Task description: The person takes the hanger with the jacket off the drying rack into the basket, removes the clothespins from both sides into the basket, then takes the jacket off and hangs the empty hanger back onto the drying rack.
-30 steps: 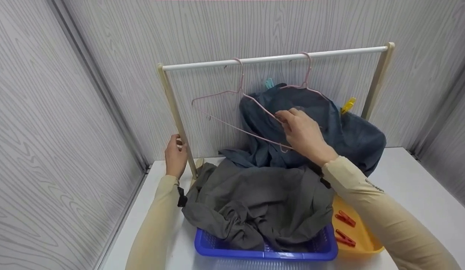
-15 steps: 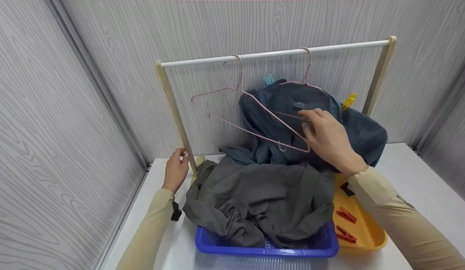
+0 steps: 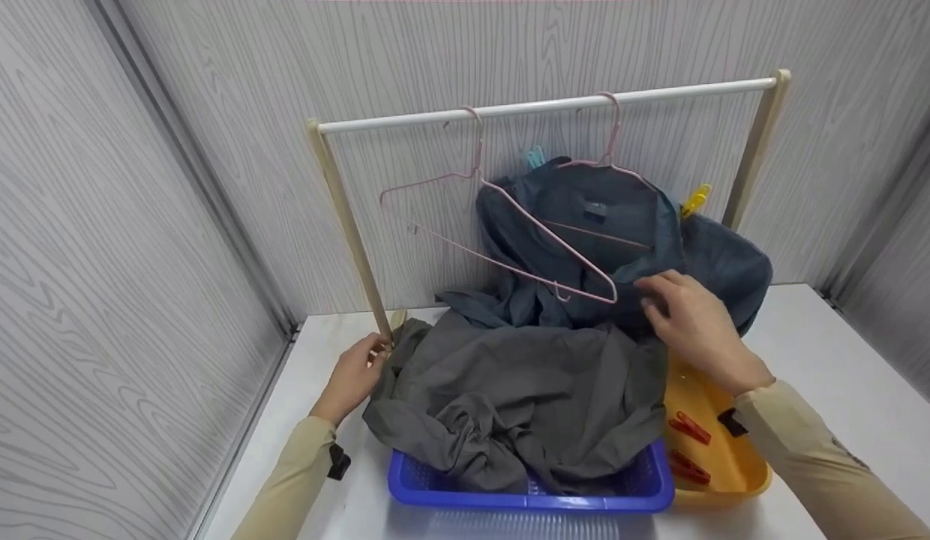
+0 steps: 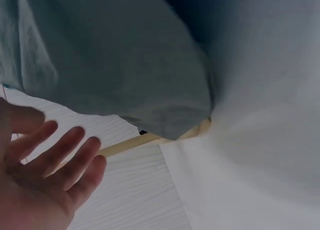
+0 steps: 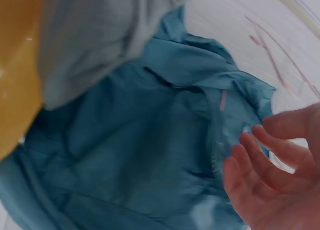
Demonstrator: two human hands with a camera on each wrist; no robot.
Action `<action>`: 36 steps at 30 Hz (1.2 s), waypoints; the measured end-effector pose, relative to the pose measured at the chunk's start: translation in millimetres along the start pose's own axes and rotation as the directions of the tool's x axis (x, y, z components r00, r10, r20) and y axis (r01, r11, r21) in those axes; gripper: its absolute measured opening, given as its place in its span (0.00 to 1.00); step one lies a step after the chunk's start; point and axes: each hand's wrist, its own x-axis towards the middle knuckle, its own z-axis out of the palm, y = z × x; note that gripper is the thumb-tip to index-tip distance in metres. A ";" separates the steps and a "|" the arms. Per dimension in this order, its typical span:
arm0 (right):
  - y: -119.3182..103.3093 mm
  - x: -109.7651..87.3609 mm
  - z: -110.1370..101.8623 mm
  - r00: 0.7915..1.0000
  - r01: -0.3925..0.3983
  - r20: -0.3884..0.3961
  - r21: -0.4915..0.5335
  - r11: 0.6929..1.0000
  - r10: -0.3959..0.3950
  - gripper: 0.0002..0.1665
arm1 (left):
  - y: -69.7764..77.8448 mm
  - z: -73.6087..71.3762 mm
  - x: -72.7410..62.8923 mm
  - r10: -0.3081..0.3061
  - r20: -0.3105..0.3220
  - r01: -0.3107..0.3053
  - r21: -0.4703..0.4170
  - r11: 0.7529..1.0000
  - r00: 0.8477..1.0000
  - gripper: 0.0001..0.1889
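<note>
My right hand (image 3: 697,326) hovers before a dark blue zipped jacket (image 3: 724,255), fingers loosely bent and holding nothing. The jacket hangs on a pink hanger (image 3: 613,142), with a light blue clothespin (image 3: 536,157) and a yellow clothespin (image 3: 695,201) at its shoulders. To its left, a second pink hanger (image 3: 544,225) carries no garment. My left hand (image 3: 354,379) is beside the foot of the rack's left post (image 3: 352,232), close to a crumpled dark grey garment (image 3: 502,375). In the left wrist view its fingers (image 4: 70,152) spread apart, gripping nothing.
A blue basket (image 3: 531,501) under the grey garment stands at the front. Right of it, a yellow tray (image 3: 724,480) holds red clothespins (image 3: 690,427). The rack's white rod (image 3: 682,92) spans above. Patterned walls (image 3: 172,225) enclose the table.
My right hand has left the bare pink hanger, moving right and down to the jacket's front. My left hand has slid down along the rack's left post to its foot.
</note>
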 end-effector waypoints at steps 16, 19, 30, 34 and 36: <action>44.7 -50.8 27.0 0.961 -0.085 0.262 -0.007 0.996 0.084 0.20 | -40.9 -9.7 -63.1 -0.291 0.254 0.378 -0.433 0.818 0.922 0.20; 47.2 -54.1 32.2 0.953 -0.180 0.255 0.052 0.982 0.161 0.22 | -45.4 -3.5 -64.6 -0.286 0.363 0.456 -0.587 0.668 0.887 0.28; 39.1 -48.2 60.3 0.913 -0.361 0.343 0.428 0.828 0.221 0.42 | -32.5 17.3 -46.9 -0.146 0.361 0.389 -0.855 0.341 0.921 0.34; 32.9 -42.3 68.9 0.933 -0.316 0.291 0.391 0.864 0.210 0.43 | -22.5 18.8 -40.8 -0.138 0.310 0.339 -0.847 0.410 0.941 0.37; 30.8 -39.4 72.0 0.938 -0.306 0.272 0.351 0.885 0.216 0.43 | -17.0 19.1 -37.0 -0.133 0.286 0.314 -0.814 0.490 0.949 0.39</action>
